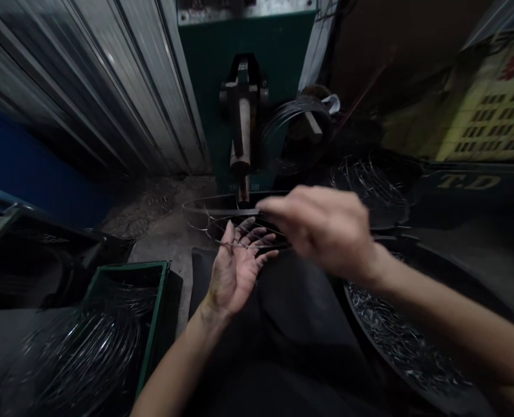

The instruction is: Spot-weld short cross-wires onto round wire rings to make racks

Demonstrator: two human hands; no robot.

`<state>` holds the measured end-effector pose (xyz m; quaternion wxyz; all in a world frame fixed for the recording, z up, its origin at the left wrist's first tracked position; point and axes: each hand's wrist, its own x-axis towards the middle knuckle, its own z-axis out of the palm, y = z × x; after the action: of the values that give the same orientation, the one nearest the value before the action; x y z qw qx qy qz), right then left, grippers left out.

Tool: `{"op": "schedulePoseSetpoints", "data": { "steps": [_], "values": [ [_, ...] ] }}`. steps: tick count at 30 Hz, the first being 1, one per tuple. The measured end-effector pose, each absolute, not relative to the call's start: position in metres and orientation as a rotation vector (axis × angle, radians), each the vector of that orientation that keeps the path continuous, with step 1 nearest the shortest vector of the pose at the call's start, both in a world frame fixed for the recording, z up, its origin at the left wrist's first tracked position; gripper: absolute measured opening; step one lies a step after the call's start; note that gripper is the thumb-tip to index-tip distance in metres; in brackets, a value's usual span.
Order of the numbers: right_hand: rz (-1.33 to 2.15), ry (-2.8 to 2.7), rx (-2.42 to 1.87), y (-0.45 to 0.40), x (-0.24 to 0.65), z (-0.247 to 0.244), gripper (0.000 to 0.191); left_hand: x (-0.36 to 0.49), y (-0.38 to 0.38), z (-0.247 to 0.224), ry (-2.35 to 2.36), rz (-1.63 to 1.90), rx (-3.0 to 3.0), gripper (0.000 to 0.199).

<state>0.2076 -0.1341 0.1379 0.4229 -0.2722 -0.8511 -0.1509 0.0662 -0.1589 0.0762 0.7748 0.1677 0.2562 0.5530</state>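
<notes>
My left hand (239,269) is palm up in front of the machine, its fingers spread and slightly curled. Thin bent wire (263,247) crosses over its thumb and fingers. My right hand (321,229), smeared by motion, is closed at the right end of a wire hoop (230,212). That hoop extends left, above the left hand's fingertips. Just beyond it, a metal rod (243,188) points down from the machine's arm. Where the wires join is too blurred to make out.
A green machine (200,75) stands ahead. At lower left, a green crate (163,289) holds curved wires (104,341). A round tub (354,310) of small metal pieces (404,330) sits at right. Wire coils (298,110) hang beside the machine. A yellow crate (452,127) is at far right.
</notes>
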Motion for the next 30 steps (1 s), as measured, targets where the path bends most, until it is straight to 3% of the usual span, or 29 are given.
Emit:
{"op": "schedulePoseSetpoints", "data": {
  "steps": [3,6,12,17,23,30],
  "values": [
    [-0.469,-2.218,-0.502,-0.159,0.199,0.104,0.020,0.064,-0.154,0.044,0.463,1.202,0.325,0.041],
    [-0.269,-2.269,-0.483,-0.175,0.208,0.083,0.022,0.052,-0.143,0.010,0.403,1.156,0.347,0.044],
    [0.185,-1.512,-1.239,-0.112,0.267,0.046,0.022,0.021,-0.123,-0.021,0.410,1.111,0.400,0.045],
    [0.799,-1.624,-1.293,-0.038,0.255,-0.005,0.034,0.009,-0.111,-0.028,0.413,1.079,0.504,0.049],
    [1.059,-1.654,-1.070,0.003,0.220,-0.001,0.046,-0.006,-0.100,-0.028,0.354,0.959,0.583,0.058],
    [1.005,-1.696,-1.020,0.014,0.205,0.005,0.025,-0.014,-0.084,-0.024,0.301,0.847,0.625,0.058]
  ]
}}
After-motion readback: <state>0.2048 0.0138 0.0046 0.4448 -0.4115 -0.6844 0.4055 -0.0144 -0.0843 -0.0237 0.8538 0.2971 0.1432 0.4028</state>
